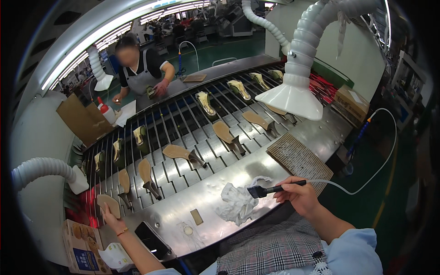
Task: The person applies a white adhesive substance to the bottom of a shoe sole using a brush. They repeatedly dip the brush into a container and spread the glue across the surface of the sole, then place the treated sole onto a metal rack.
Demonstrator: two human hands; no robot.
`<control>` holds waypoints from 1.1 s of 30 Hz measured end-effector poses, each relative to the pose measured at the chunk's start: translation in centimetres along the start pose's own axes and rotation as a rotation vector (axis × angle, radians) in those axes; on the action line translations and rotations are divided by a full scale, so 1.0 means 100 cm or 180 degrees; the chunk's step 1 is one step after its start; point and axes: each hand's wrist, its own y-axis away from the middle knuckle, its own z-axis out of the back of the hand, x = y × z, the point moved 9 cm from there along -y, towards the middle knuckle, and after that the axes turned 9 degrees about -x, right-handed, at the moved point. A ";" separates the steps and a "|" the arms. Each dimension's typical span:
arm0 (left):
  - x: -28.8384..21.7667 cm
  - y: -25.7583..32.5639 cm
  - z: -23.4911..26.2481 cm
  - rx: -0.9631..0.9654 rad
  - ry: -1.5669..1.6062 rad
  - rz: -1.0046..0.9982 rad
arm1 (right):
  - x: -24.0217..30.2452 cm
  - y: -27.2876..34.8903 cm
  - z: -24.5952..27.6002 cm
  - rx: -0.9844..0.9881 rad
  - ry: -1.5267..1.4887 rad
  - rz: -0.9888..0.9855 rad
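Note:
My right hand [295,196] is closed round the black handle of a brush [257,191], from whose back end a thin white tube [362,190] runs off to the right. The bristles hover over a crumpled white cloth [234,206] on the metal ledge. At the far left, the fingers of my left hand [112,221] grip a tan shoe sole [109,205] by its edge, at the conveyor's near side. Beside it, a heeled sole [123,181] and another heeled sole [145,172] lie on the slatted conveyor [178,172].
Green shoe uppers [205,103] line the conveyor's far side. Across it stands a co-worker [142,73]. White suction hoods [293,98] hang low at the right and the left. A ribbed board [300,158], a phone [153,239] and a printed carton [85,247] are near me.

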 end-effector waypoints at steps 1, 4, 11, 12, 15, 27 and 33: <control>-0.018 0.042 -0.011 0.0219 0.0526 0.0360 | -0.002 -0.002 -0.001 0.0086 -0.0073 -0.0037; -0.065 0.208 -0.099 0.0635 0.1868 0.1546 | -0.006 -0.006 0.001 0.0243 -0.0300 -0.0144; -0.005 0.401 -0.189 0.1965 0.2576 0.3152 | -0.026 -0.001 -0.007 0.0684 -0.1217 -0.1089; -0.001 0.426 -0.206 0.2015 0.2427 0.3335 | -0.023 0.002 -0.007 0.0659 -0.1229 -0.1104; -0.013 0.468 -0.236 0.2428 0.2034 0.2945 | 0.010 0.018 -0.018 0.0639 -0.0483 -0.0320; -0.063 0.493 -0.259 0.2525 0.2254 0.1347 | 0.087 0.117 -0.056 0.1272 0.1864 0.3209; -0.066 0.477 -0.251 0.2319 0.2361 0.1692 | 0.070 0.134 -0.068 0.1931 0.1534 0.3103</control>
